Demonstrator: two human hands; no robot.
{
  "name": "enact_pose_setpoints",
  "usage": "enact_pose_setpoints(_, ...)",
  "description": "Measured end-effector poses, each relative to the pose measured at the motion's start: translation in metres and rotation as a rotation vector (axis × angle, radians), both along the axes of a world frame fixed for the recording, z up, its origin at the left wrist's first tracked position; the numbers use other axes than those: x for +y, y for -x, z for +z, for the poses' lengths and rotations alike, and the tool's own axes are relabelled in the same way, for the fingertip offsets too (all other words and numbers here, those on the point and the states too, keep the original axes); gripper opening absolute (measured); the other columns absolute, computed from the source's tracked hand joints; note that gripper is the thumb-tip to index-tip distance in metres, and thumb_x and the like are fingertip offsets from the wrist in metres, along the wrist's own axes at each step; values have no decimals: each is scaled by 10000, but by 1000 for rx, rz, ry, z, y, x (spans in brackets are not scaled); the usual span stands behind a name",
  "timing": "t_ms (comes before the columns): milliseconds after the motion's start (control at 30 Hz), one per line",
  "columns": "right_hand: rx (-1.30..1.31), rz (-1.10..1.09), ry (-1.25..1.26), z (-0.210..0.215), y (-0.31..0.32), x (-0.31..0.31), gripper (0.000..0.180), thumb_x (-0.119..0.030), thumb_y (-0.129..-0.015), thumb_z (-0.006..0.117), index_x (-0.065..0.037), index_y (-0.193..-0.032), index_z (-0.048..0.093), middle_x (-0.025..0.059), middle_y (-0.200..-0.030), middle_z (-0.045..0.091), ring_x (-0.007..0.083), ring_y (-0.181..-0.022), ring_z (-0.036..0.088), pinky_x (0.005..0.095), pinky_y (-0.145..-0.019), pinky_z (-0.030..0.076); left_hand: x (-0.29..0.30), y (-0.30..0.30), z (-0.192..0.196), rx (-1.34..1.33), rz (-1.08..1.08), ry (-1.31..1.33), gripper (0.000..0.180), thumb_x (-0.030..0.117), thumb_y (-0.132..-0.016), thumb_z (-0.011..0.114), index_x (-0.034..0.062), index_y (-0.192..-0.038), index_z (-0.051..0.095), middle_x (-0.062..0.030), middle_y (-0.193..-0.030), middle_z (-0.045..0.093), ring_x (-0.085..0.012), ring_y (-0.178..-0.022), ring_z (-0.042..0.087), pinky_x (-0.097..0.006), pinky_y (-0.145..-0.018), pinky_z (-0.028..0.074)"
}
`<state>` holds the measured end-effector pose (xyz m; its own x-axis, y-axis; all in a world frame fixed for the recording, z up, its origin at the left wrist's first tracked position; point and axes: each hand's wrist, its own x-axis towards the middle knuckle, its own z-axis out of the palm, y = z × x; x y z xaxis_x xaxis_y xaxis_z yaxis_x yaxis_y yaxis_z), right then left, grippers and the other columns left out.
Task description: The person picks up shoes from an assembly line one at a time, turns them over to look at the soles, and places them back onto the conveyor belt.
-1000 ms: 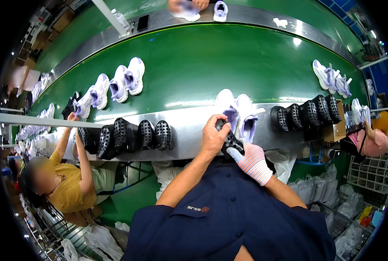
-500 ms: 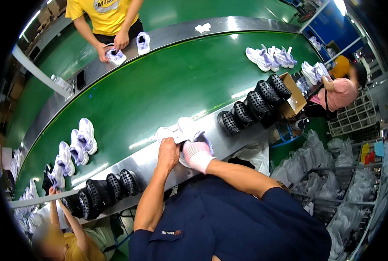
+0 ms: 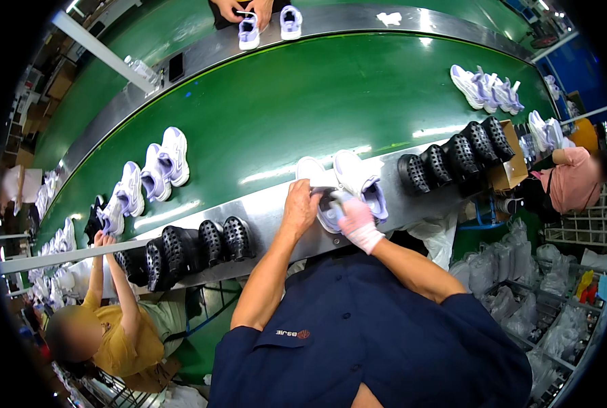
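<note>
A pair of white and lavender sneakers lies on the metal bench edge in front of me, toes pointing away. My bare left hand (image 3: 302, 205) is closed at the side of the left sneaker (image 3: 311, 170), its fingers gripping near the shoe's opening. My right hand (image 3: 358, 223), in a pink and white striped glove, is over the same shoe's opening. Motion smears its fingers, so I cannot make out what they hold. Just right of them, the other sneaker (image 3: 352, 171) lies untouched, its lavender collar showing.
Several black dotted shoe forms stand at the left (image 3: 176, 249) and right (image 3: 461, 156), beside a cardboard box (image 3: 509, 170). White sneakers (image 3: 155, 170) sit on the green belt (image 3: 263, 109). Co-workers handle shoes across the belt, at lower left and far right. Plastic-wrapped items fill racks (image 3: 521, 299) at lower right.
The view has shifted, so the bench and shoes appear farther right and higher. My right hand has lifted and moved quickly at the left sneaker; my left hand stays on that shoe.
</note>
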<state>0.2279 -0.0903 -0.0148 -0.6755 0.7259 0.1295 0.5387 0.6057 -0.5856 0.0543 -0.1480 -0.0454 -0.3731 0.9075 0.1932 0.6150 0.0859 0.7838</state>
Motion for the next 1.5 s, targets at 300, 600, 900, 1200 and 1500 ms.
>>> enact_pose_setpoints(300, -480, -180, 189, -15, 21, 19, 283, -307, -878, 703, -31, -942, 707, 241, -916, 721, 413, -921, 709, 501, -813, 554, -12, -51, -12, -16, 292, 464, 655, 83, -835, 629, -21, -1453, 437, -286, -814, 700, -473, -783, 697, -549, -759, 547)
enact_pose_setpoints(600, -404, -287, 325, -20, 20, 13, 444, -416, -856, 740, 8, -979, 694, 272, -858, 710, 431, -889, 706, 498, -820, 550, -17, -34, 38, 77, 246, 187, 421, 82, -837, 729, 76, -1239, 608, -169, -989, 630, -390, -991, 623, -503, -838, 515)
enact_pose_setpoints(900, -349, -343, 288, -38, 25, 5, 244, -215, -834, 656, -5, -957, 677, 281, -897, 703, 456, -902, 687, 525, -838, 537, -17, -41, 18, 463, 168, 21, 146, 58, -777, 655, 98, -902, 720, -94, -948, 573, -296, -900, 556, -426, -768, 422)
enact_pose_setpoints(1200, -445, -290, 303, -31, 26, 7, 292, -277, -862, 696, -43, -1033, 662, 227, -950, 723, 418, -940, 700, 506, -845, 544, -10, -33, 59, 307, 51, 29, 412, 51, -730, 748, 93, -1120, 622, -111, -962, 574, -338, -965, 570, -453, -833, 454)
enact_pose_setpoints(1500, -364, -328, 330, -31, 28, 6, 234, -238, -880, 636, -40, -985, 701, 267, -921, 717, 438, -919, 707, 511, -828, 554, -5, -18, 42, 620, -250, 12, 135, 97, -798, 636, 91, -921, 693, -117, -914, 576, -298, -901, 579, -414, -768, 438)
